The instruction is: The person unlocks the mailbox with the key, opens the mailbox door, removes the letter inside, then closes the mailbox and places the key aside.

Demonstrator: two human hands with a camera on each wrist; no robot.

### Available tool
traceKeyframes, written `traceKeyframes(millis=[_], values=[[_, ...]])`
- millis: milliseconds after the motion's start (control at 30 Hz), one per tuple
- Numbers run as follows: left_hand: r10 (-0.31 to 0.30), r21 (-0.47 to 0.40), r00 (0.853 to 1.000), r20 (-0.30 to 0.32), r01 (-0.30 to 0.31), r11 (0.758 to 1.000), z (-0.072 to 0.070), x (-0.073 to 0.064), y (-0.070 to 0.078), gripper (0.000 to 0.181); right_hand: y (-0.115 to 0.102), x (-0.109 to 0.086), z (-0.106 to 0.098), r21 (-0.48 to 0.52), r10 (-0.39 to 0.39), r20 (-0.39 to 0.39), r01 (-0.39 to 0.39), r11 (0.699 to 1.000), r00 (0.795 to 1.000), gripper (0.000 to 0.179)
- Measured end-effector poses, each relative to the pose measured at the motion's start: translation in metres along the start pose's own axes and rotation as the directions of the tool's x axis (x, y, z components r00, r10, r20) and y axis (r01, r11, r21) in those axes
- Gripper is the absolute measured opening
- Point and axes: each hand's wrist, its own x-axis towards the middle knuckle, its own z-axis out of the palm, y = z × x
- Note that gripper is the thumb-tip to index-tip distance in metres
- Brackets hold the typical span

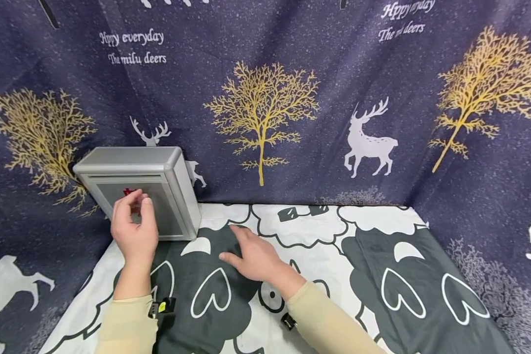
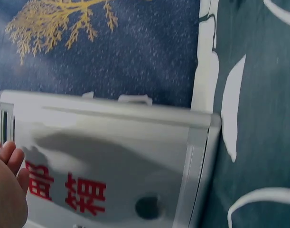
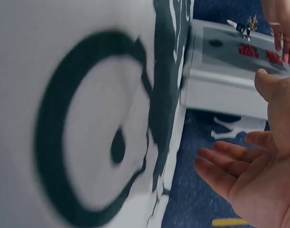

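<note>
A silver metal box [image 1: 183,196] with a grey front panel and red characters [image 2: 90,194] stands upright at the left, against the backdrop. My left hand [image 1: 134,228] is in front of its panel, fingers loosely bent, thumb apart from them and nothing held. In the left wrist view that hand [image 2: 9,185] overlaps the box near its narrow slot. A small black and silver piece [image 3: 239,27] sticks out from the panel in the right wrist view. To the right of the box, my right hand [image 1: 254,253] hovers low over the sheet, fingers extended, palm bare.
A white and dark grey sheet [image 1: 309,236] with cartoon sheep covers the surface. Behind it hangs a dark blue cloth [image 1: 292,162] with gold trees and white deer, wrapping round both sides. A dark round spot [image 2: 148,207] marks the lower box panel.
</note>
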Motion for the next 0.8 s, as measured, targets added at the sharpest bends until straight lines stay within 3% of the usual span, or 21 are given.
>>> traceKeyframes(millis=[67, 233, 367, 467, 600, 800], values=[[-0.013, 0.004, 1.0, -0.018, 0.013, 1.0, -0.005, 0.005, 0.01, 0.023, -0.006, 0.004, 0.004, -0.001, -0.008, -0.006, 0.008, 1.0, 1.0, 0.082], [-0.034, 0.011, 0.997, -0.065, 0.035, 0.999, -0.018, 0.016, 0.016, 0.026, -0.021, 0.012, 0.012, 0.018, -0.002, -0.015, 0.002, 1.0, 1.0, 0.078], [-0.099, 0.007, 0.987, -0.127, 0.101, 0.995, -0.024, 0.023, 0.02, 0.032, -0.031, 0.018, 0.017, 0.041, -0.003, -0.013, 0.004, 0.999, 1.0, 0.076], [-0.184, 0.029, 0.969, -0.165, 0.192, 0.981, -0.028, 0.026, 0.007, 0.035, -0.036, 0.023, 0.021, 0.063, -0.008, -0.022, 0.01, 0.998, 1.0, 0.075], [-0.3, 0.024, 0.933, -0.201, 0.31, 0.95, -0.034, 0.027, -0.027, 0.038, -0.041, 0.031, 0.026, 0.088, -0.013, -0.04, 0.016, 0.996, 0.999, 0.075], [-0.395, -0.002, 0.896, -0.201, 0.403, 0.915, -0.043, 0.028, -0.059, 0.038, -0.05, 0.042, 0.033, 0.122, 0.001, -0.027, 0.002, 0.993, 1.0, 0.077]])
